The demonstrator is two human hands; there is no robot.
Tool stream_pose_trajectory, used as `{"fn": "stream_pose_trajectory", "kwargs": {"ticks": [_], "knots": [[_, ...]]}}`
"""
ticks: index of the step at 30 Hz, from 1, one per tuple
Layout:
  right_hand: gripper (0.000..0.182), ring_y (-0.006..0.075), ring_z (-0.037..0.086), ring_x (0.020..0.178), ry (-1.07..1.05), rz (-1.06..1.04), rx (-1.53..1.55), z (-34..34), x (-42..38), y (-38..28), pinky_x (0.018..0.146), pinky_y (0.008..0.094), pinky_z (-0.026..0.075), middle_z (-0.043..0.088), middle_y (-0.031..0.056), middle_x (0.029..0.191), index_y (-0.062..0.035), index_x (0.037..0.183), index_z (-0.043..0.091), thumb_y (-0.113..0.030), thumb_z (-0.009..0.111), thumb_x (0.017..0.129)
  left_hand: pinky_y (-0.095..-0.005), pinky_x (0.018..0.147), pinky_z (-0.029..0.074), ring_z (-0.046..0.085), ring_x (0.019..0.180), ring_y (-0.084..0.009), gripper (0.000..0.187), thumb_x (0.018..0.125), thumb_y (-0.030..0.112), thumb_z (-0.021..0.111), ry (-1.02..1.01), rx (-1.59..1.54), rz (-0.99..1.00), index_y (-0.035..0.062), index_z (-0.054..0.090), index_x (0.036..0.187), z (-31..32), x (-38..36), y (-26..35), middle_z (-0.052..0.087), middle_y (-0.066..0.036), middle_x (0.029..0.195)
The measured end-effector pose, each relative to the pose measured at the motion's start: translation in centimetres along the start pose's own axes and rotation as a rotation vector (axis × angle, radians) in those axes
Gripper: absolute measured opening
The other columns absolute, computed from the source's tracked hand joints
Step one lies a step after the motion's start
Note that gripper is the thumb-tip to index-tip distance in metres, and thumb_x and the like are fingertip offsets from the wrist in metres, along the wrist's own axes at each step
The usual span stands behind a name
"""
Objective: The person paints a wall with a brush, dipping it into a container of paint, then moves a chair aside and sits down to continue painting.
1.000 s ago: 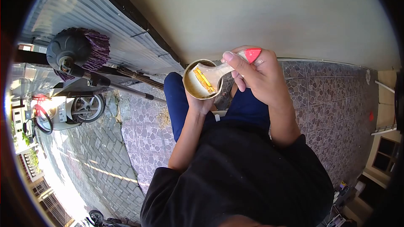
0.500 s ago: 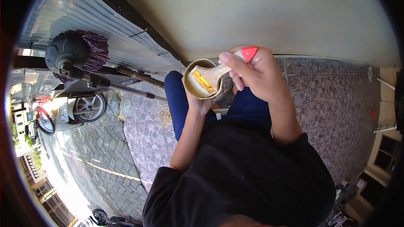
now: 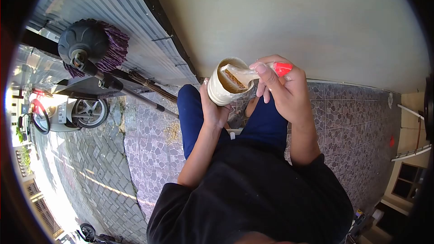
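My left hand (image 3: 211,110) is wrapped round a cream-coloured cup (image 3: 220,96), its outside coated in pale smears. The cup tilts, so its mouth faces up and toward the right. In my right hand (image 3: 285,88) is a flat paintbrush (image 3: 245,75), pinched by its whitish handle with a red end. The brush's wide head lies in the cup's mouth, with a brownish-gold band across it. Its bristles are hidden inside the cup, and whatever the cup contains cannot be made out well.
A plain pale wall (image 3: 280,22) rises in front of my knees. On the left, a purple mop (image 3: 113,47) hangs out on its long pole (image 3: 135,97) beside corrugated metal sheeting (image 3: 104,0). A parked motorbike (image 3: 88,113) stands farther left. Stone-patterned tiles (image 3: 337,122) cover the floor.
The cup has tipped over more, so its side now shows, and it sits further right in view. My right hand and the brush have shifted right and slightly down; the brush head remains in the cup.
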State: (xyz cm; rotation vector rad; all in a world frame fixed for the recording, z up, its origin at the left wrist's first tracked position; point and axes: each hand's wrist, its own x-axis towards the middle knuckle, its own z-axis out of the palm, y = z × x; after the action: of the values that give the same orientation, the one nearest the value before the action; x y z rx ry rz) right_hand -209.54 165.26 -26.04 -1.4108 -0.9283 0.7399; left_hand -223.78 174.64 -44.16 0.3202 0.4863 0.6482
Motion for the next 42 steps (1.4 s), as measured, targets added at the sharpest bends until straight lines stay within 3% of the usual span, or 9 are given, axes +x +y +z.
{"fn": "stream_pose_trajectory", "kwargs": {"ticks": [4,10,17,19,24,29,35,37,42], "knots": [[0.013,0.0120,0.064,0.065,-0.016,-0.277,-0.297,1.0,-0.5,-0.4,0.054,0.0261,0.049,0.066,0.0081,0.090,0.0014,0.108,0.073,-0.006,0.075,0.097,-0.0364,0.079,0.062,0.072,0.105,-0.0193,0.055,0.109,0.059,0.038,0.058,0.020,0.023,0.0166,0.061,0.136,1.7,-0.5,0.3,0.071,-0.005,0.124],[0.037,0.0236,0.068,0.073,-0.058,-0.596,-0.663,1.9,-2.0,-0.7,0.064,0.0360,0.056,0.062,0.0108,0.095,-0.0028,0.115,0.073,0.011,0.075,0.080,-0.0419,0.093,0.058,0.070,0.112,-0.0221,0.055,0.110,0.055,0.038,0.032,-0.017,0.074,0.0125,0.061,0.137,0.2,-0.7,0.0,0.071,-0.008,0.127],[0.046,0.0219,0.069,0.077,-0.098,-0.726,-0.749,3.0,-4.6,0.8,0.064,0.0325,0.058,0.064,0.0126,0.096,-0.0015,0.120,0.074,0.012,0.081,0.076,-0.0413,0.102,0.054,0.068,0.112,-0.0241,0.053,0.111,0.050,0.038,0.004,-0.125,0.118,0.0074,0.063,0.131,-0.8,-0.8,-0.5,0.071,-0.011,0.124],[0.046,0.0219,0.068,0.076,-0.103,-0.738,-0.754,2.9,-4.8,1.2,0.064,0.0325,0.058,0.064,0.0128,0.096,-0.0004,0.121,0.074,0.012,0.080,0.077,-0.0394,0.092,0.057,0.069,0.115,-0.0207,0.046,0.112,0.052,0.037,-0.039,-0.058,0.123,0.0171,0.057,0.135,-0.8,-0.8,-0.5,0.069,-0.003,0.127],[0.046,0.0170,0.062,0.073,-0.071,-0.820,-0.780,2.9,-4.4,2.0,0.058,0.0274,0.054,0.059,0.0095,0.096,-0.0011,0.121,0.073,0.005,0.080,0.076,-0.0386,0.093,0.057,0.069,0.114,-0.0206,0.046,0.112,0.051,0.038,-0.009,-0.087,0.124,0.0162,0.058,0.134,-0.1,-0.9,-0.6,0.069,-0.003,0.127],[0.043,0.0183,0.065,0.071,-0.023,-0.814,-0.783,2.7,-4.0,1.9,0.058,0.0284,0.054,0.061,0.0094,0.093,-0.0013,0.118,0.073,0.003,0.081,0.077,-0.0414,0.104,0.053,0.068,0.113,-0.0241,0.054,0.111,0.051,0.038,-0.031,-0.111,0.119,0.0085,0.063,0.131,-0.1,-0.8,-0.6,0.071,-0.010,0.124],[0.016,0.0196,0.071,0.067,0.112,-0.587,-0.605,1.4,-1.8,0.3,0.056,0.0286,0.055,0.073,0.0144,0.088,0.0003,0.104,0.071,-0.004,0.081,0.092,-0.0387,0.083,0.059,0.072,0.103,-0.0223,0.057,0.110,0.056,0.037,0.082,-0.059,0.074,0.0111,0.063,0.133,0.5,-1.0,-0.3,0.073,-0.007,0.121],[0.016,0.0149,0.070,0.062,0.207,-0.263,-0.227,1.3,-1.3,0.5,0.054,0.0267,0.055,0.075,0.0119,0.089,0.0032,0.102,0.069,-0.006,0.079,0.095,-0.0350,0.072,0.059,0.073,0.096,-0.0210,0.057,0.109,0.058,0.038,0.048,0.005,0.064,0.0130,0.063,0.134,0.8,-0.8,-0.1,0.074,-0.006,0.118],[0.015,0.0105,0.066,0.059,0.157,-0.188,-0.103,-0.1,-0.4,0.7,0.045,0.0217,0.043,0.069,0.0079,0.082,0.0044,0.104,0.064,-0.004,0.074,0.099,-0.0352,0.071,0.059,0.073,0.094,-0.0217,0.057,0.109,0.058,0.037,0.030,0.005,0.060,0.0127,0.063,0.135,2.2,-1.2,0.5,0.074,-0.006,0.115]]}}
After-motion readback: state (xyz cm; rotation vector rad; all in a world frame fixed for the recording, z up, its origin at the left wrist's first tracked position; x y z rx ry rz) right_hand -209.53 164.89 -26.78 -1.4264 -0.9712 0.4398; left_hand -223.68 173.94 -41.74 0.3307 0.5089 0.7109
